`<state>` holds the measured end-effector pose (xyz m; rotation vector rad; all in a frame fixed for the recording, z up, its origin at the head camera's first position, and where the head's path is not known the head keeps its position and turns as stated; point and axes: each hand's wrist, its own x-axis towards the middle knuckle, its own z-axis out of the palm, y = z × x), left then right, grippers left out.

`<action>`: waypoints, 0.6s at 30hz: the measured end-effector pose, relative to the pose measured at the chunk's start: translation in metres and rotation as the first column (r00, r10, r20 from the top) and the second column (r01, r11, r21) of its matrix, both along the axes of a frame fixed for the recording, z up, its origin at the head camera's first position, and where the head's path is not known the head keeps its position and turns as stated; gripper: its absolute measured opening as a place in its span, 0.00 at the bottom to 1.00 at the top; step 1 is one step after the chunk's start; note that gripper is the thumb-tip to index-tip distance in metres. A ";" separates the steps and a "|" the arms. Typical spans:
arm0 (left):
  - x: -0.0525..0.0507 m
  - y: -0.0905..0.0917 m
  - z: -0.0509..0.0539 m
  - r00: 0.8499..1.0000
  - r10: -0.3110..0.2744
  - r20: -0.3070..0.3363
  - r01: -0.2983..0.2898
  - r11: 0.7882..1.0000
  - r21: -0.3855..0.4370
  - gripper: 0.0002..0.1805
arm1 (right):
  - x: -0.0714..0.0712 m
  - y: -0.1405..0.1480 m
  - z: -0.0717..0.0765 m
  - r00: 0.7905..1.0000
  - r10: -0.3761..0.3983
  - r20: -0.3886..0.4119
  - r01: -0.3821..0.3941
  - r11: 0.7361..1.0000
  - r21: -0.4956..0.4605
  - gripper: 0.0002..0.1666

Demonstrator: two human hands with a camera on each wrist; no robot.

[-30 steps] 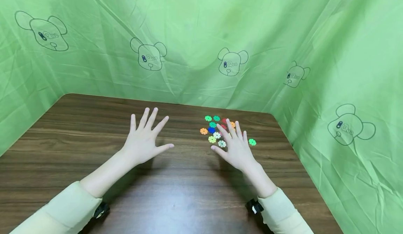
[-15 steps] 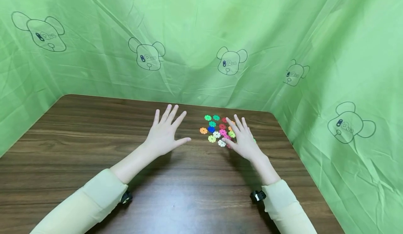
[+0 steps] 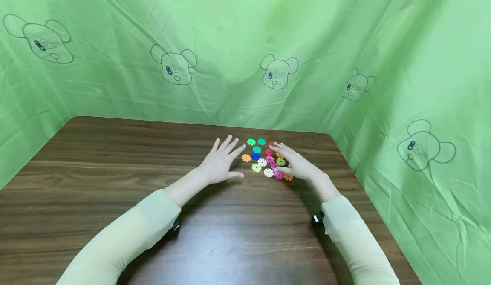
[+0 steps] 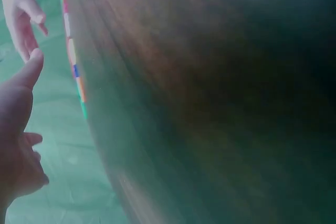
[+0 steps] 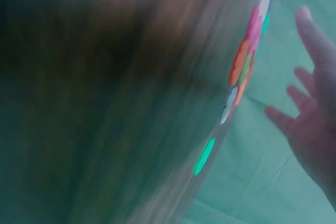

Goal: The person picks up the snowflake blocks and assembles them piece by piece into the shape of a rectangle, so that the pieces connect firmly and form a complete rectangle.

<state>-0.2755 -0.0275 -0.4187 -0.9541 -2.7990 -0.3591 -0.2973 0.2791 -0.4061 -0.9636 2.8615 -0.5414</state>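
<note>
Discs (image 3: 262, 162) lie flat, flower-notched, in many bright colours.

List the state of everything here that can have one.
Flower-shaped discs: lying flat, clustered, some hidden
Lone green disc: flat, apart from the others
Left hand: fingers spread, holding nothing
Right hand: fingers extended, raised, holding nothing
Green printed cloth: hanging, creased

Multicoloured notched discs (image 3: 262, 162) flat on brown table (image 3: 215, 234), loosely clustered; some apparently touching.
</note>
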 end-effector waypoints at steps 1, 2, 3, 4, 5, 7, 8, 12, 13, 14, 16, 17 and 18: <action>-0.002 0.002 -0.001 1.000 -0.015 0.019 0.016 1.000 -0.002 0.52 | -0.004 0.000 0.000 0.999 0.032 0.000 -0.032 0.999 0.011 0.44; -0.004 0.004 -0.002 0.999 -0.032 0.041 0.032 0.999 -0.001 0.52 | -0.007 0.000 -0.001 0.998 0.061 0.000 -0.061 0.998 0.015 0.42; -0.007 0.005 -0.004 0.997 -0.050 0.065 0.049 0.999 0.009 0.51 | -0.011 0.000 -0.001 0.997 0.079 0.005 -0.079 0.997 0.017 0.42; -0.010 0.007 -0.005 0.995 -0.062 0.082 0.062 0.998 0.011 0.51 | -0.014 0.000 -0.002 0.996 0.088 0.008 -0.089 0.996 0.022 0.41; -0.013 0.008 -0.007 0.992 -0.073 0.103 0.072 0.997 0.016 0.51 | -0.017 0.000 -0.002 0.995 0.096 0.011 -0.096 0.995 0.029 0.41; -0.019 0.010 -0.011 0.986 -0.086 0.140 0.084 0.996 0.018 0.50 | -0.021 -0.001 -0.003 0.995 0.093 0.029 -0.094 0.995 0.029 0.39; -0.022 0.011 -0.012 0.983 -0.092 0.162 0.089 0.996 0.023 0.50 | -0.023 -0.002 -0.003 0.995 0.091 0.041 -0.092 0.995 0.024 0.38; -0.033 0.016 -0.019 0.964 -0.112 0.241 0.107 0.994 0.034 0.49 | -0.030 -0.006 -0.003 0.992 0.095 0.086 -0.096 0.995 0.002 0.33; -0.036 0.017 -0.019 0.959 -0.117 0.259 0.110 0.993 0.042 0.48 | -0.032 -0.007 -0.004 0.991 0.098 0.094 -0.098 0.995 -0.001 0.32; -0.038 0.018 -0.020 0.953 -0.122 0.278 0.112 0.992 0.051 0.48 | -0.035 -0.008 -0.005 0.990 0.101 0.099 -0.101 0.995 0.001 0.31; -0.042 0.021 -0.020 0.945 -0.123 0.305 0.111 0.992 0.057 0.47 | -0.040 -0.008 -0.006 0.990 0.096 0.106 -0.099 0.995 0.020 0.29; -0.044 0.022 -0.020 0.941 -0.117 0.318 0.105 0.993 0.055 0.47 | -0.042 -0.009 -0.008 0.990 0.093 0.110 -0.096 0.995 0.028 0.28; -0.045 0.023 -0.020 0.938 -0.112 0.328 0.100 0.994 0.055 0.46 | -0.044 -0.009 -0.009 0.990 0.089 0.113 -0.094 0.995 0.037 0.27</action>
